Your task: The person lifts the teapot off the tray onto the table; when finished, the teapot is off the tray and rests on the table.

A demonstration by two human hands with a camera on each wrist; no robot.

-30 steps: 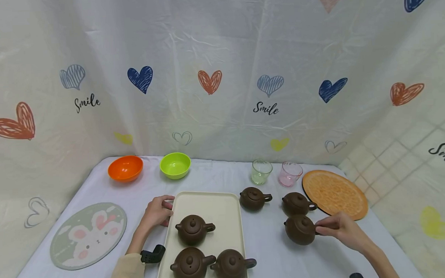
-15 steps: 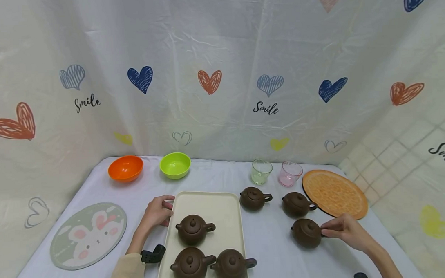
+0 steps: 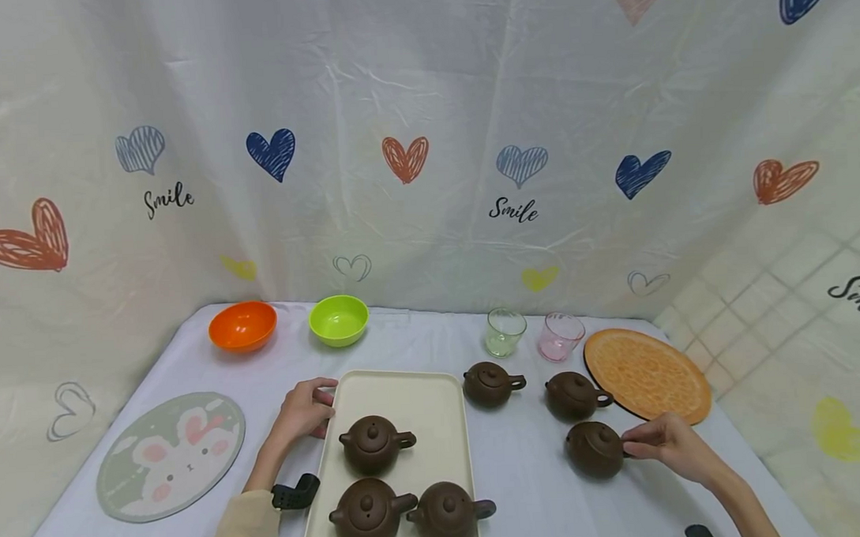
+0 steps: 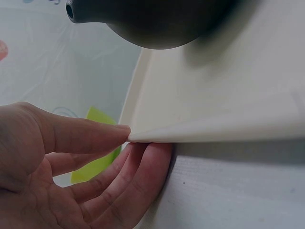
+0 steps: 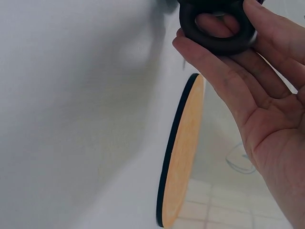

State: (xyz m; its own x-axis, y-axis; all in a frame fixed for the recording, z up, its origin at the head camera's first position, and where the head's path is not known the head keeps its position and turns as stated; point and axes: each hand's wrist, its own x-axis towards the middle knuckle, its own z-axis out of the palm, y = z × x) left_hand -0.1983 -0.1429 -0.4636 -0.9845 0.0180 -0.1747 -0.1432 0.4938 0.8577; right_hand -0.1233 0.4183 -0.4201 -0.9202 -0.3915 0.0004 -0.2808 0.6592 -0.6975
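Right hand (image 3: 674, 446) sits low on the counter (image 3: 522, 471), fingers (image 5: 217, 67) pinching the ring handle of a brown teapot (image 3: 594, 449) that stands just in front of the orange mat (image 3: 647, 374), near two more pots (image 3: 573, 395). Left hand (image 3: 303, 411) is at the tray (image 3: 406, 396), thumb on top of its far left corner and fingers (image 4: 143, 181) curled underneath, gripping the rim. Three teapots (image 3: 372, 443) ride on that tray, with bowls (image 3: 338, 319) and glasses (image 3: 505, 331) lined along the back.
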